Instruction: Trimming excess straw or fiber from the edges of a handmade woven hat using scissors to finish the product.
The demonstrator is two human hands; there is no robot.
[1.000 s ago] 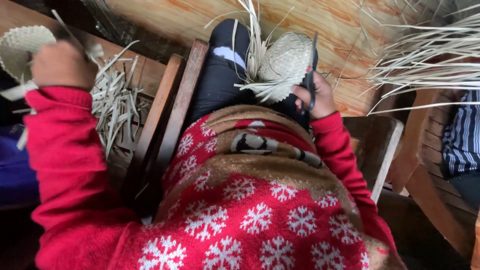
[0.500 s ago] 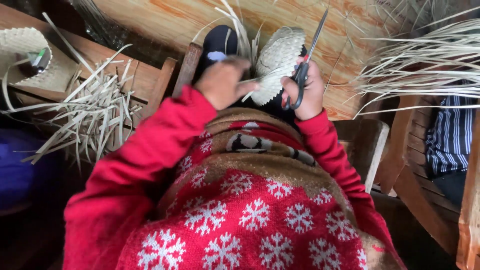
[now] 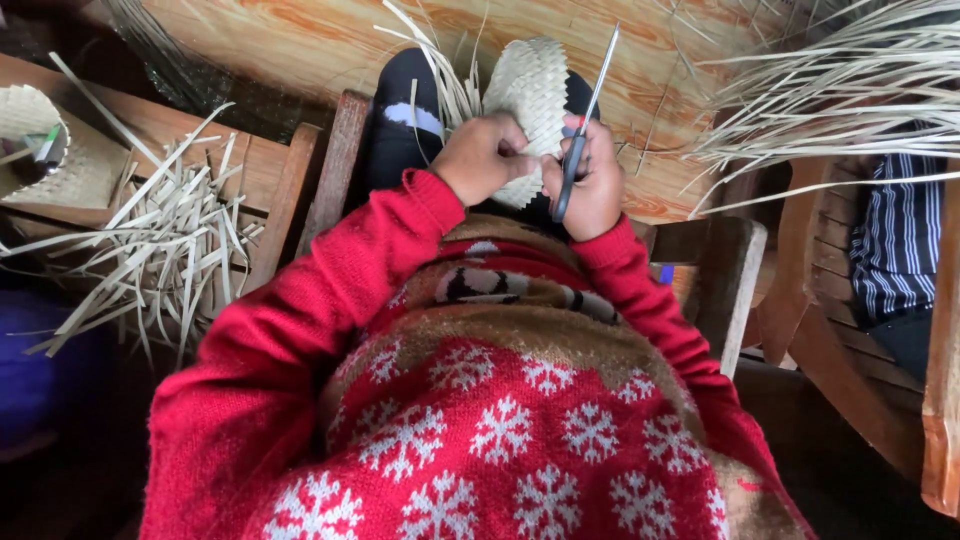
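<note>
The left hand (image 3: 483, 158) has come in from the far-left basket (image 3: 30, 140) and now grips the woven piece (image 3: 530, 95); the right hand (image 3: 590, 185) clasps scissors (image 3: 585, 110).

Red sweater (image 3: 480, 420) with white snowflakes, pale straw woven basket (image 3: 530, 85), cream strips (image 3: 170, 240), navy-white striped cloth (image 3: 895, 250)

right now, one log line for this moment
left hand grips woven basket | right hand holds scissors, blades up
</note>
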